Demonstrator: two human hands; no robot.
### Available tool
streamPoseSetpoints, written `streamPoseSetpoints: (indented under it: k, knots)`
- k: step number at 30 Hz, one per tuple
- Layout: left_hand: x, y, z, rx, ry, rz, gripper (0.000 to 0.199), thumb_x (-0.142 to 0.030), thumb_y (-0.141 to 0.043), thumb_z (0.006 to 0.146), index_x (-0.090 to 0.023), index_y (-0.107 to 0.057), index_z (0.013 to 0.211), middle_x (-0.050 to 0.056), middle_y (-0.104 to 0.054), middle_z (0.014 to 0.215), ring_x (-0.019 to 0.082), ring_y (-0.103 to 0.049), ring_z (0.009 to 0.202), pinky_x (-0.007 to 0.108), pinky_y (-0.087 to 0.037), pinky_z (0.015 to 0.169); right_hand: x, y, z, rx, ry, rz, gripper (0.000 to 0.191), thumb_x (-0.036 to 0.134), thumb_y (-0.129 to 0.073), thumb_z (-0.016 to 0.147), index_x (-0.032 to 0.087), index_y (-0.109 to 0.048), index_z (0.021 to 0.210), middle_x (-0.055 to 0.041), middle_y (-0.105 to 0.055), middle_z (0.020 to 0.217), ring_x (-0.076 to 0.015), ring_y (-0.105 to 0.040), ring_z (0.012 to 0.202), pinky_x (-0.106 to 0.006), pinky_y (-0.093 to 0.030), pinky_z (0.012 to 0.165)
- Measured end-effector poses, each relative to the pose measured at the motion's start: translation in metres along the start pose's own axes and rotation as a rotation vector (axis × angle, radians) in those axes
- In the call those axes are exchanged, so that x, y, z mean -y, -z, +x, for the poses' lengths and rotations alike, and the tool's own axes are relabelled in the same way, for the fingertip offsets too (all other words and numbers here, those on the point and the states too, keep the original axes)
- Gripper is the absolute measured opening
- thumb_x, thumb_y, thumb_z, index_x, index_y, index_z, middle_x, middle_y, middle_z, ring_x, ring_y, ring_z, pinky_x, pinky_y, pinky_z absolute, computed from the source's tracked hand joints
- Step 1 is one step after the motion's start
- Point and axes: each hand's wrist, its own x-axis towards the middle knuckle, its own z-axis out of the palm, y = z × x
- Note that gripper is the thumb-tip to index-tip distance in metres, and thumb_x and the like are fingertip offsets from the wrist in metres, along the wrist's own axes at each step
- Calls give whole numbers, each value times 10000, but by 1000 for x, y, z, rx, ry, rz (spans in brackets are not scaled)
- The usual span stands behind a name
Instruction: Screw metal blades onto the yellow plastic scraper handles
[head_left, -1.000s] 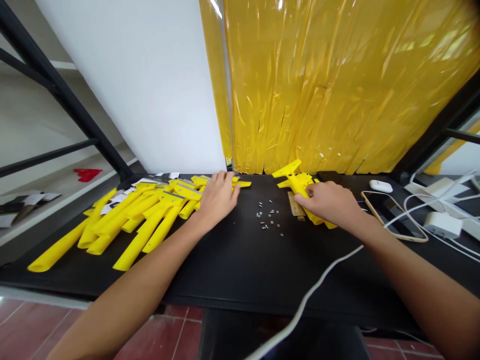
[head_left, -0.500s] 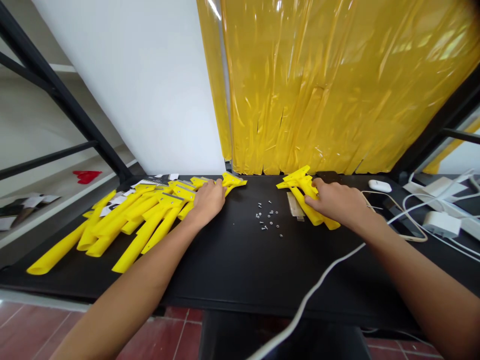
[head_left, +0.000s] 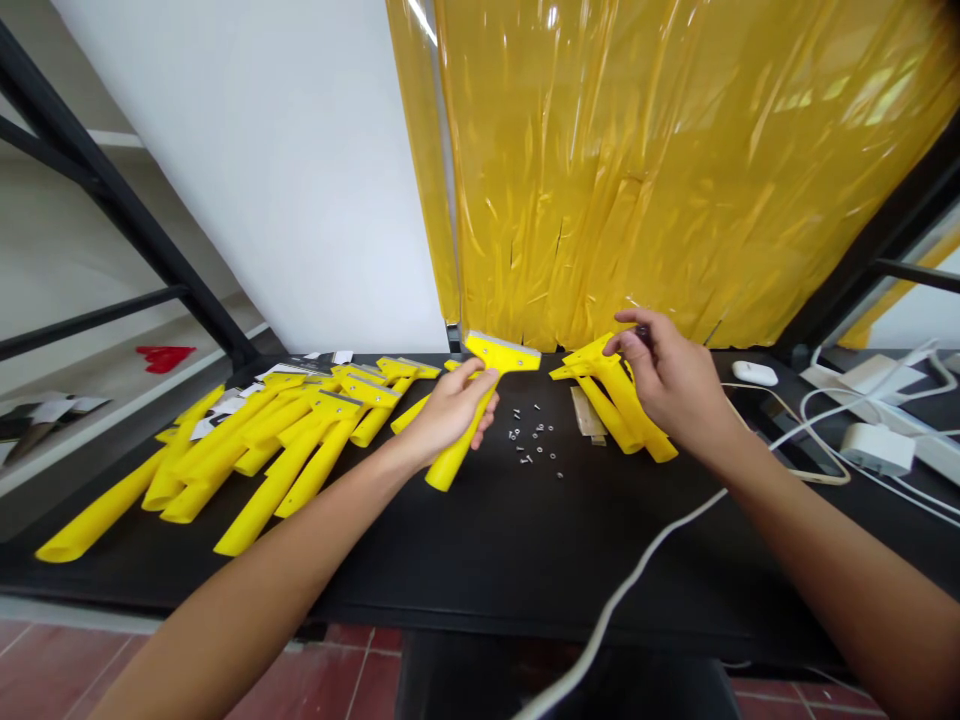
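My left hand is wrapped round the handle of a yellow scraper, its wide head with a metal strip tilted up and to the right. Raised over the right pile, my right hand pinches a small dark object, mostly hidden by the fingers. Below that hand lie several yellow scrapers. Between the two hands, small loose screws and nuts are scattered on the black table.
A larger heap of yellow scrapers covers the table's left side. To the right are a phone, a white earbud case, a charger and white cables. One cable crosses the front edge. A yellow plastic curtain hangs behind.
My left hand has lifted a scraper away from the left heap and brought it toward the middle. My right hand has risen from the right pile with a small dark object.
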Motion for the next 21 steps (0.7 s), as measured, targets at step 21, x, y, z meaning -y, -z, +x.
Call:
streamPoseSetpoints:
  k: [21]
  knots:
    - [31, -24, 5, 253, 128, -303, 192, -326, -652, 939, -194, -529, 873, -35, -631, 708, 83, -518, 335, 203, -395, 291, 18, -29, -22, 93, 59, 740, 230, 420, -481, 1089, 240, -608, 1023, -7, -709, 889, -105, -530, 619, -295, -430, 593]
